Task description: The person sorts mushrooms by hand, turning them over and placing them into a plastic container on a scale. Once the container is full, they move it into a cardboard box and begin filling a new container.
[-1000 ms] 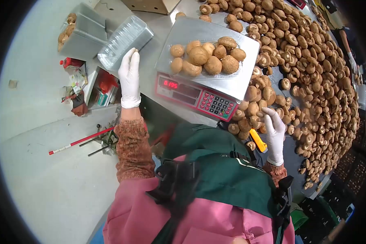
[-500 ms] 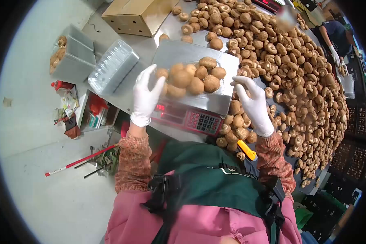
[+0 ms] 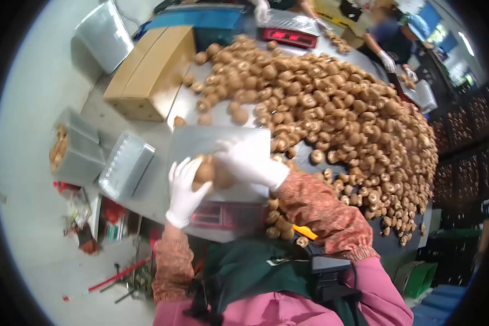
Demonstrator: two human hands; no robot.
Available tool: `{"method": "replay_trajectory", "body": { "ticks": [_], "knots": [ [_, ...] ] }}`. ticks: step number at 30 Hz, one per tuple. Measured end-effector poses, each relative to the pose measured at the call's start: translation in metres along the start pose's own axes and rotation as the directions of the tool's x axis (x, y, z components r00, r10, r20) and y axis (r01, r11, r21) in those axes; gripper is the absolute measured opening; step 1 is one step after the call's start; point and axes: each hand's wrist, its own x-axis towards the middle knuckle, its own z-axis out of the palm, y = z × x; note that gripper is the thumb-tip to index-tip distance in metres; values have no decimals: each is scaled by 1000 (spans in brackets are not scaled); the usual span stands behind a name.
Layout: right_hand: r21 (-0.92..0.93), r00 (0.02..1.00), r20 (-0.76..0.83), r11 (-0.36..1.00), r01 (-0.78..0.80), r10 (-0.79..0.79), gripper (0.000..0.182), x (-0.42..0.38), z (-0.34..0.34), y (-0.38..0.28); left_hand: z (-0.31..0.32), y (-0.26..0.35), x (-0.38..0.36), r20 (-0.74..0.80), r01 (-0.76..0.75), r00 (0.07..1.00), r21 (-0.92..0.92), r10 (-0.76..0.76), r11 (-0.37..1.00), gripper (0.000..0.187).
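Low on the steel platform of a digital scale (image 3: 250,136) sits a cluster of brown shiitake-like mushrooms (image 3: 205,171), mostly covered by my hands. My left hand (image 3: 185,187), in a white glove, cups its left side, fingers and thumb curved around a mushroom. From the right, my gloved right hand (image 3: 250,163) reaches across the platform over the cluster. It is smeared by motion and its fingers cannot be made out. Any tray under the mushrooms is hidden. The scale's red-edged keypad panel (image 3: 223,216) faces me, blurred.
A large mushroom heap (image 3: 331,108) spreads to the right and back. Left are clear plastic trays (image 3: 126,165), a grey bin (image 3: 81,155) and a cardboard box (image 3: 149,76). A yellow-handled cutter (image 3: 305,232) lies near my right forearm. Co-workers' gloved hands (image 3: 387,61) work beyond the heap.
My right hand has swung left from beside the scale to over the mushrooms. My left hand has closed in on their side. The view has tilted up, showing more of the far table.
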Motion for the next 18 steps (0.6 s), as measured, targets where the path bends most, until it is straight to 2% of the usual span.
{"method": "replay_trajectory", "body": {
  "ticks": [4, 10, 11, 14, 18],
  "knots": [
    [-30, 947, 317, 998, 56, -43, 15, 20, -18, 3, -1, -1, 1, 9, -9, 1000, -5, 9, 1000, 60],
    [29, 941, 327, 997, 76, -82, 12, 23, -17, 11, 3, -5, -2, 10, 0, 1000, -74, 1, 997, 58],
    [91, 964, 259, 995, 32, -55, 15, 19, -12, 13, 3, -4, -2, 17, -1, 1000, -64, 2, 998, 58],
    [203, 972, 230, 979, -8, -40, 17, 18, -9, 19, 3, -6, -2, 32, 6, 999, -46, -4, 999, 62],
    [229, 945, 326, 972, -44, -34, 19, 23, -9, 24, 2, -5, -2, 48, 6, 999, -64, -3, 998, 61]
  ]
}}
